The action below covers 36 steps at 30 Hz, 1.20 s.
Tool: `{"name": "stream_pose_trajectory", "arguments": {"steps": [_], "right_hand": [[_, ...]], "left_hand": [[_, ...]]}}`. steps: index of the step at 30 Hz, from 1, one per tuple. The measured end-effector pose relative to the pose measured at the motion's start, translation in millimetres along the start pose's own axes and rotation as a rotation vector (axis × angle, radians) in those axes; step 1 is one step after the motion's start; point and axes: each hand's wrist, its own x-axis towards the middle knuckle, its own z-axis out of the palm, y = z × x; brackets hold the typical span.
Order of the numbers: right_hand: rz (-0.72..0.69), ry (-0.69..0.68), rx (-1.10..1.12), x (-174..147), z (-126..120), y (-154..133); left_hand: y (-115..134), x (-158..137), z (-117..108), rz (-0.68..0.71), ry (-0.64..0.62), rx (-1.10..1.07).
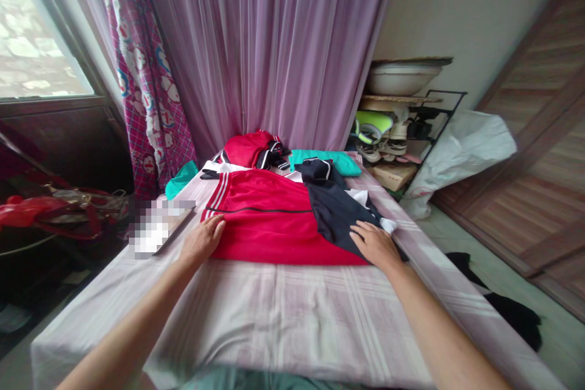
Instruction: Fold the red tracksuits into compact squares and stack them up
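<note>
A red and dark navy tracksuit jacket [269,237] lies spread on the table, with white stripes at its left end and a thin dark line across the red part. My left hand [201,236] rests on its striped left edge, fingers lying flat and extended. On the dark part at the right, my right hand [375,244] lies palm down with its fingers spread. Neither hand lifts the cloth. Behind the jacket sit a crumpled red garment [247,149] with black and white trim and a folded turquoise cloth [347,164].
A checked cloth covers the table [274,317]. At its left edge lies a flat object [176,228], partly blurred out. Purple curtains [274,42] hang behind. On the right stand a shoe rack [439,134] with a basin [402,78] on top and a white bag [470,149].
</note>
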Motion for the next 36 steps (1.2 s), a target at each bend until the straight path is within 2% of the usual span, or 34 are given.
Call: {"name": "stream_pose_trajectory", "arguments": {"steps": [2,5,8,11,17,20,22,25,28,32,36], "right_hand": [[-0.057,-0.002,0.044,2.6,-1.7,10.3],[-0.086,0.073,0.098,1.7,2.1,22.7],[-0.078,0.151,0.112,-3.7,9.7,25.7],[-0.08,0.171,0.114,-7.9,13.4,23.0],[-0.091,0.225,0.129,-9.3,10.4,21.1],[-0.094,0.221,0.129,-11.5,9.2,21.6],[-0.103,0.212,0.128,-13.5,8.4,22.2],[-0.108,0.192,0.132,-16.3,6.6,23.5],[-0.113,0.181,0.135,-18.0,4.7,23.9],[-0.072,0.224,0.164,-17.8,4.7,23.4],[0.142,0.336,0.16,-16.0,10.2,27.5]], "left_hand": [[6.8,22.5,-6.9,-0.015,-0.002,0.038],[29.6,69.5,-13.2,0.06,0.011,0.082],[67.7,126.6,-13.3,0.151,-0.022,0.098],[114.0,186.9,-5.3,0.243,-0.053,0.091],[215.8,289.6,39.0,0.555,-0.097,0.121],[262.5,321.5,69.0,0.689,-0.139,0.169],[284.0,335.2,88.2,0.79,-0.167,0.208],[295.6,350.1,109.0,0.907,-0.173,0.301],[287.0,366.7,110.5,0.9,-0.147,0.339],[264.5,390.3,79.7,0.794,-0.011,0.323],[243.8,389.8,33.6,0.803,0.061,0.267]]}}
